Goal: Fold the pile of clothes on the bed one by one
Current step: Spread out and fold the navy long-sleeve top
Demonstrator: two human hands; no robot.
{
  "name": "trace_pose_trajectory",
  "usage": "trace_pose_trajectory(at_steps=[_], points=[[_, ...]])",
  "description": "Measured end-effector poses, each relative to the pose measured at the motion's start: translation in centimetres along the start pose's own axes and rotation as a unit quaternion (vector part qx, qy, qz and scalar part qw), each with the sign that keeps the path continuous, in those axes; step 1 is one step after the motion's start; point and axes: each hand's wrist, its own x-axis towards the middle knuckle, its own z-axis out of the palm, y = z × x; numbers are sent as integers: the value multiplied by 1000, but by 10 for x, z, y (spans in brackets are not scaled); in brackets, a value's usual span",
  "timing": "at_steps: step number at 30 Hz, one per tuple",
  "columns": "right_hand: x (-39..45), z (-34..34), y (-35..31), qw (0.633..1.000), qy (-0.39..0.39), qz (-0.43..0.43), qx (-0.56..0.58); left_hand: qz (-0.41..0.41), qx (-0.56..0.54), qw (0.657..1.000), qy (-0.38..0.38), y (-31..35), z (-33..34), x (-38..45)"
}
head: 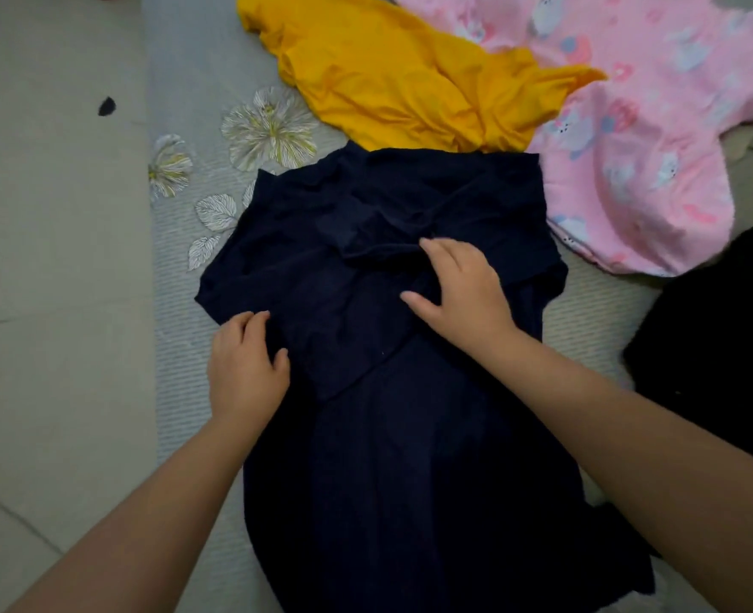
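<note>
From the head camera, we look down on one navy blue garment (410, 435) spread lengthwise along the centre of the frame, its upper part creased and partly doubled over itself. We count two bare hands on it. The left hand (246, 369), at centre left, rests on the garment's left edge with its fingers curled into the cloth, gripping a fold of it. The right hand (459, 289), just right of centre, lies flat on the bunched fabric with fingers spread and relaxed, pressing it down rather than clutching.

We count three other pieces of cloth beyond it. One mustard-yellow garment (392, 77) lies crumpled at the top centre, its lower edge touching the navy garment's top edge. One pink cloth printed with small cartoon animals (658, 139) fills the upper right, lying beside both. One black garment (728, 329) sits at the right edge, apart from the navy piece; what kind it is we cannot tell.

All of them rest on one pale grey bed sheet (180, 391) with a floral print, of which we count two blossoms and several leaves at upper left. A plain beige surface (51, 258) runs down the left side, bearing one small dark speck (107, 106).
</note>
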Motion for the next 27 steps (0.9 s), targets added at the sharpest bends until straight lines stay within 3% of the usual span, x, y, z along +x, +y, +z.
trace_pose_trajectory(at_steps=[5,7,9,10,12,14,16,17,18,20,21,23,25,27], points=[[66,15,-26,975,-84,-26,-204,20,58,998,0,-7,-7,37],[72,7,-16,989,-39,-16,-140,16,81,997,2,-11,-8,53],[66,-8,7,992,89,75,58,-2,99,995,-12,-15,-7,66],[55,-17,21,966,147,145,153,-11,107,994,-24,-17,-5,70],[26,-30,46,863,198,323,333,-19,123,991,-49,-19,0,75],[-7,-29,64,777,102,488,384,-12,136,990,-43,-18,5,77],[-27,-22,71,751,-36,556,355,-8,128,992,-8,-16,8,78],[-31,-20,72,768,-73,546,328,-8,118,993,8,-14,9,79],[-30,-20,72,811,-77,506,283,-3,110,994,22,-13,10,80],[-19,-24,77,927,2,350,132,11,90,995,33,-11,8,83],[-9,-30,78,963,46,261,50,14,64,997,35,-10,6,84],[14,-39,85,987,51,134,-68,0,-7,1000,29,-11,1,85],[39,-46,94,979,-80,102,-155,-7,-23,1000,0,-18,-4,84],[54,-50,98,934,-224,114,-253,12,5,1000,-26,-25,-8,87]])
